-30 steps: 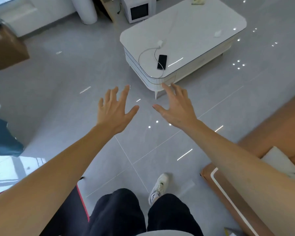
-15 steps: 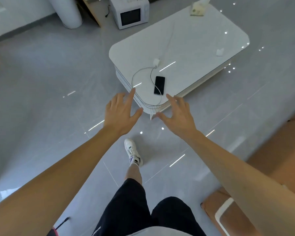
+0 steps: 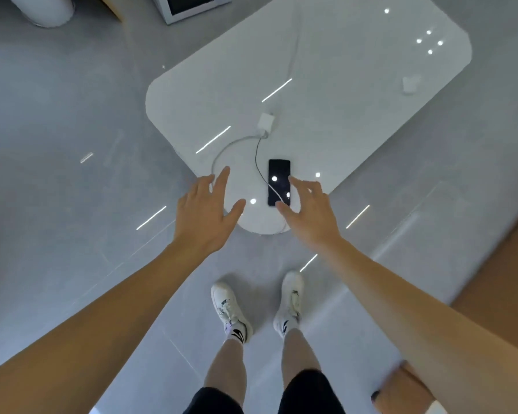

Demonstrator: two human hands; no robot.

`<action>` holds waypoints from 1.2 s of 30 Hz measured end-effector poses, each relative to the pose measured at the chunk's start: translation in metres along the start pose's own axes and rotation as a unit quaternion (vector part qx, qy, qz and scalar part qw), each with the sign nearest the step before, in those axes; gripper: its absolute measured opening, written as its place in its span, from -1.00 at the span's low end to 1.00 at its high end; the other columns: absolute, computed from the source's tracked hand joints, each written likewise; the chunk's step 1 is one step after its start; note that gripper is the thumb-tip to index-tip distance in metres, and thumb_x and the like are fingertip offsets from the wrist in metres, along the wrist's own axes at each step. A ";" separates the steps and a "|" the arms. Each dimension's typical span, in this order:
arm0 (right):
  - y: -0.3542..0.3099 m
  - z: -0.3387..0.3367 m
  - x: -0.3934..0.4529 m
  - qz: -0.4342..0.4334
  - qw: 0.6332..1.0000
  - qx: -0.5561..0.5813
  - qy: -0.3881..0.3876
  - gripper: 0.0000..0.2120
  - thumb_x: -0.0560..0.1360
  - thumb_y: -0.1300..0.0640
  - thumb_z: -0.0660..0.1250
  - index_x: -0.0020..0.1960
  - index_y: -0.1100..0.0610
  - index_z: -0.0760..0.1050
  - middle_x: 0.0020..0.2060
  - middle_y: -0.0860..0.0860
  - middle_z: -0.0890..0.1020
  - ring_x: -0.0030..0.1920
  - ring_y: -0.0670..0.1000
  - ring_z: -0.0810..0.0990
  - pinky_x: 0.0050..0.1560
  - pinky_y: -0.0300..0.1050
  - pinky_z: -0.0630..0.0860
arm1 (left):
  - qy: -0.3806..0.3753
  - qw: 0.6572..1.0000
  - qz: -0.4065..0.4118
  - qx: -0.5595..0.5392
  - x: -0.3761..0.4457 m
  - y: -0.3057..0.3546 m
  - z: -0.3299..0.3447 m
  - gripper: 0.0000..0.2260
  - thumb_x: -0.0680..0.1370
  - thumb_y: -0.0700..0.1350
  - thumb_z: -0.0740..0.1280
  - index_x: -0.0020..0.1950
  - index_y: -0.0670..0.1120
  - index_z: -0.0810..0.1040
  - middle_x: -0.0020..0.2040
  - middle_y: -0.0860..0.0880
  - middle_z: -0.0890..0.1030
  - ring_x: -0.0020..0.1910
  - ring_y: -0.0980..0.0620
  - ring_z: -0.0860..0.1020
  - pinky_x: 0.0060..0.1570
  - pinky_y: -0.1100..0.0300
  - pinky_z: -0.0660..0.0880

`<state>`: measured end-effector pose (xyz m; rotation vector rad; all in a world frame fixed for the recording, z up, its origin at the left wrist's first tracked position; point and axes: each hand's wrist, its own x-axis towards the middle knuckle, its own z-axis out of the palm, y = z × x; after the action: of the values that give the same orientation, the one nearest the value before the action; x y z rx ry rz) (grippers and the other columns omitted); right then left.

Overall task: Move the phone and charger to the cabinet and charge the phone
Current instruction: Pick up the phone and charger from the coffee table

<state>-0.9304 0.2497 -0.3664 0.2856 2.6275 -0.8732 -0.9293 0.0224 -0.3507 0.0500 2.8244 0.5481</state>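
A black phone [image 3: 278, 178] lies face up near the close corner of a glossy white table [image 3: 335, 94]. A white charger block [image 3: 266, 122] sits just beyond it, and its thin cable [image 3: 222, 150] loops left and back across the phone. My right hand [image 3: 310, 213] hovers open over the phone's near right side, fingers spread around its lower end. My left hand [image 3: 208, 210] is open too, held over the table's corner beside the cable loop. Neither hand holds anything.
A small white object [image 3: 409, 84] rests at the table's right side. A white appliance [image 3: 189, 4] and a white cylinder [image 3: 41, 8] stand on the grey tiled floor beyond. A tan sofa [image 3: 497, 282] fills the right edge. My feet [image 3: 257, 306] stand just short of the table.
I have stepped up to the table, so it now sits right below me. Both open hands have moved forward from above the floor to over the phone and cable.
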 end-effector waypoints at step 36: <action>0.080 0.131 0.263 -0.053 0.977 -0.203 0.043 -0.69 0.50 0.01 0.32 0.09 0.23 0.45 0.14 0.18 0.40 -0.07 0.14 0.28 -0.32 -0.01 0.41 | -0.017 0.983 -0.038 0.181 0.301 -0.013 0.199 -0.81 0.65 -0.14 0.26 0.23 -0.17 0.43 0.21 -0.16 0.49 0.17 -0.15 0.44 -0.05 0.08 0.29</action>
<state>-1.1120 0.2535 -0.6102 0.0759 2.8435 -0.3410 -1.1671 0.1078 -0.6082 0.0191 2.8407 0.0109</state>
